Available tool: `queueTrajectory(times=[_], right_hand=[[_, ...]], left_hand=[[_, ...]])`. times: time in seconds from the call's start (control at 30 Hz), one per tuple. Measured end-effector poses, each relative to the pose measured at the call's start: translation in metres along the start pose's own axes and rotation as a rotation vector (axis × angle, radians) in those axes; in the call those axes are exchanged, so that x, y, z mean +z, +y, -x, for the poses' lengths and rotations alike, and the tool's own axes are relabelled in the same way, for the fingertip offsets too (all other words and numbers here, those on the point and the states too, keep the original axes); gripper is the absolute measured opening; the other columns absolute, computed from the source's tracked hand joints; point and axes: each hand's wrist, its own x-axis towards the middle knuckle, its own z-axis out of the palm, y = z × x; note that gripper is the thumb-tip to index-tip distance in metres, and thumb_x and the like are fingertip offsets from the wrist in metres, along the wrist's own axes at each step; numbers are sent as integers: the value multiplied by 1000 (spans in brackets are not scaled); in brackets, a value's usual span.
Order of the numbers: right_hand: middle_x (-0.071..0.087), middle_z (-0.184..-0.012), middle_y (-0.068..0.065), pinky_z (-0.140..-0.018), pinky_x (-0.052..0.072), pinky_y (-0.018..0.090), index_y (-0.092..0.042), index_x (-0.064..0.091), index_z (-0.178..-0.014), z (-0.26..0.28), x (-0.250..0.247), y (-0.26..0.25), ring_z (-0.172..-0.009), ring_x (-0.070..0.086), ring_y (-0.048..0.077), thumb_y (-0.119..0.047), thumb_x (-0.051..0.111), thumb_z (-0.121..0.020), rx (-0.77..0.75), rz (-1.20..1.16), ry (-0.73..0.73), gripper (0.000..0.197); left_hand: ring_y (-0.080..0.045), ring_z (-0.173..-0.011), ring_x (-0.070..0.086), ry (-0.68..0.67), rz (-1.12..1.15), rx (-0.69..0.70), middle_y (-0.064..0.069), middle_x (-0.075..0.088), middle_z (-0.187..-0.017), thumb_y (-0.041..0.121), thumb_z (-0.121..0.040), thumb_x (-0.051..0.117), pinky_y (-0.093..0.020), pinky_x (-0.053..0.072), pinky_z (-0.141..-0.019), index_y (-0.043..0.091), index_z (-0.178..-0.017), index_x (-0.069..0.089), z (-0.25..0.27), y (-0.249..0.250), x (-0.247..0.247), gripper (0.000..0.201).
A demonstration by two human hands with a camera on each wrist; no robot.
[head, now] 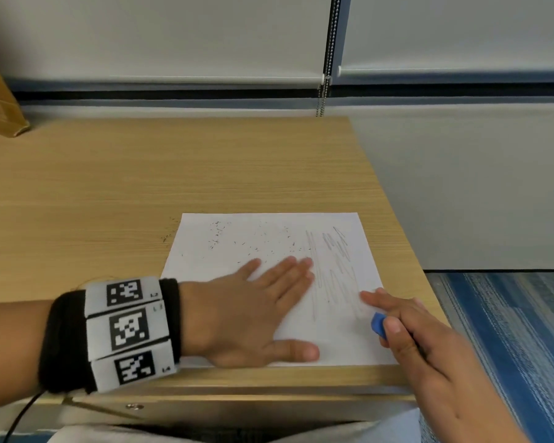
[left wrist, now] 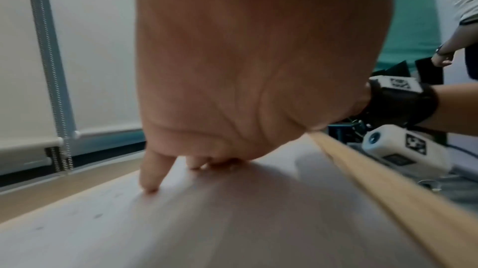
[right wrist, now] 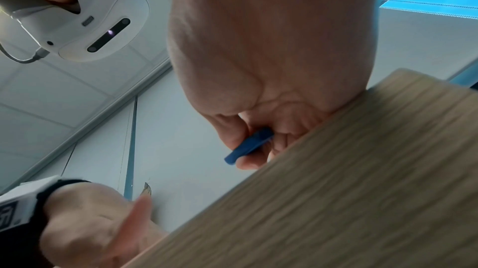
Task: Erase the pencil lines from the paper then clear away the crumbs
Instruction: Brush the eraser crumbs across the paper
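left hand [head: 250,311] lies flat, grip released, pinning the paper [head: 237,238]; right hand [head: 429,343] pinches the eraser [head: 379,325] at its 4 o'clock corner. rub along the pencil lines [head: 336,266] with short strokes.

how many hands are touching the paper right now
2. The left hand lies flat on the white sheet of paper; the right hand, pinching a small blue eraser, touches its near right corner.
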Motion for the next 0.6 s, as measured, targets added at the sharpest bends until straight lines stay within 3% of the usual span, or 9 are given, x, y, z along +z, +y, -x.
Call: queueTrajectory(times=[0.1, 0.13, 0.2, 0.27, 0.3, 0.4, 0.5, 0.6], right_hand=[[54, -121, -41, -106, 15, 0, -33, 68, -96, 0, 0, 1, -123, 43, -17, -63, 30, -88, -19, 9, 5, 49], [53, -121, -43, -105, 15, -1, -32, 68, -99, 0, 0, 0, -122, 43, -18, -68, 28, -87, -19, 6, 9, 55], [53, -120, -44, -106, 16, 0, -41, 65, -97, -1, 0, -3, -121, 43, -18, -71, 27, -86, -21, 5, 12, 50], [56, -120, -39, -107, 18, 2, -56, 58, -90, -2, 0, -5, -121, 45, -16, -62, 30, -89, -29, 14, -5, 29], [57, -120, -38, -106, 18, 2, -59, 57, -90, -3, 0, -5, -121, 45, -16, -58, 31, -88, -24, 9, -10, 26], [57, -117, -38, -104, 16, -2, -34, 68, -91, -1, -1, 0, -121, 45, -17, -59, 31, -87, -11, -8, -10, 46], [54, -117, -43, -104, 21, 2, -18, 69, -87, -1, -1, 0, -120, 42, -21, -62, 29, -85, 2, -15, -14, 58], [54, -118, -42, -105, 28, 14, -17, 69, -87, -2, 0, 0, -119, 42, -21, -76, 25, -83, -8, -24, 24, 74]], left_hand=[[-15, -140, -35, -8, -4, -127, -1, -44, -149, 80, -78, 2, -43, -7, -121, 16, -144, -34, -2, -3, -6, 99], [-16, -140, -35, 51, -44, -83, -2, -43, -149, 80, -80, 6, -44, -10, -120, 17, -145, -33, -4, 1, -7, 98], [-16, -140, -37, 183, -115, 136, -1, -41, -151, 79, -81, 9, -44, -19, -116, 22, -147, -30, -7, 16, -4, 96], [-12, -139, -37, 178, -123, 322, 2, -38, -153, 76, -82, 6, -44, -22, -114, 23, -149, -27, -9, 30, 0, 92], [-10, -138, -39, 129, -98, 325, 3, -40, -152, 74, -84, 7, -44, -21, -115, 23, -148, -29, -10, 32, 2, 89], [-11, -137, -40, 12, -4, 73, 2, -45, -147, 78, -81, 6, -46, -13, -118, 20, -142, -35, -12, 19, 0, 94], [-17, -140, -35, 18, 61, -164, -3, -42, -149, 80, -76, 1, -45, -8, -120, 13, -145, -32, -19, 1, -13, 102], [-16, -142, -32, 134, 19, -47, -1, -39, -152, 76, -86, 10, -45, -8, -120, 18, -150, -26, -38, 1, -24, 93]])
